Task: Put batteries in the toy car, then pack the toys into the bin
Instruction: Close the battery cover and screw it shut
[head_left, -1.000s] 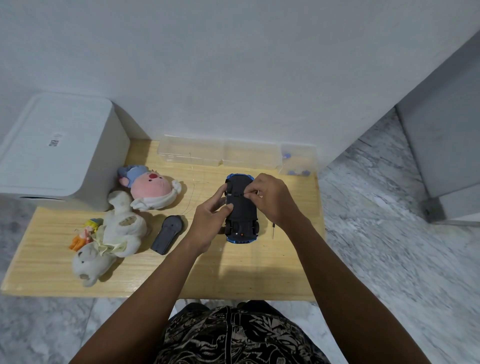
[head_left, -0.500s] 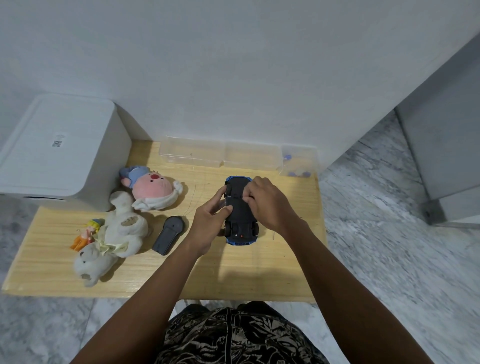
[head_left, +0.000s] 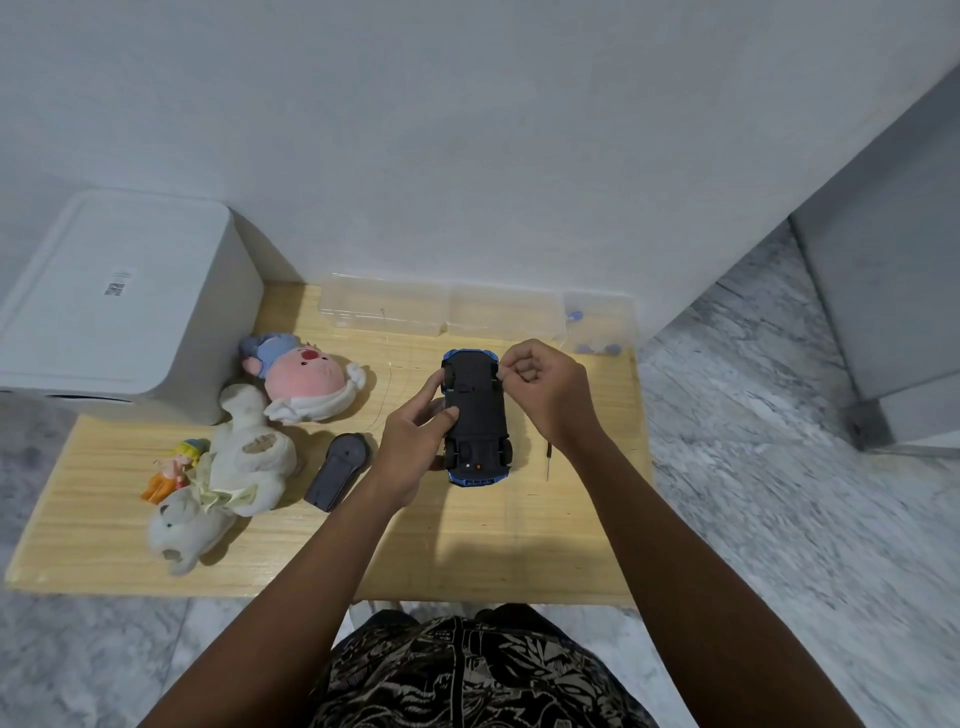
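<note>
At the centre of the frame, the blue toy car (head_left: 475, 418) is held upside down on the wooden table (head_left: 467, 540), its black underside turned up. It is gripped along its left flank by the left hand (head_left: 413, 441), thumb laid on the chassis. The right hand (head_left: 545, 387) is curled at the car's upper right edge, fingertips pinched together; whether something small is held there cannot be told. The battery step is judged to be in hand, with the compartment being worked on. A small screwdriver (head_left: 547, 460) lies just right of the car, the dark remote control (head_left: 337, 472) to its left. Packing is not yet begun: the plush toys (head_left: 244, 457) lie at left, beside the white lidded bin (head_left: 119, 301). Next, the cover would need opening or securing.
</note>
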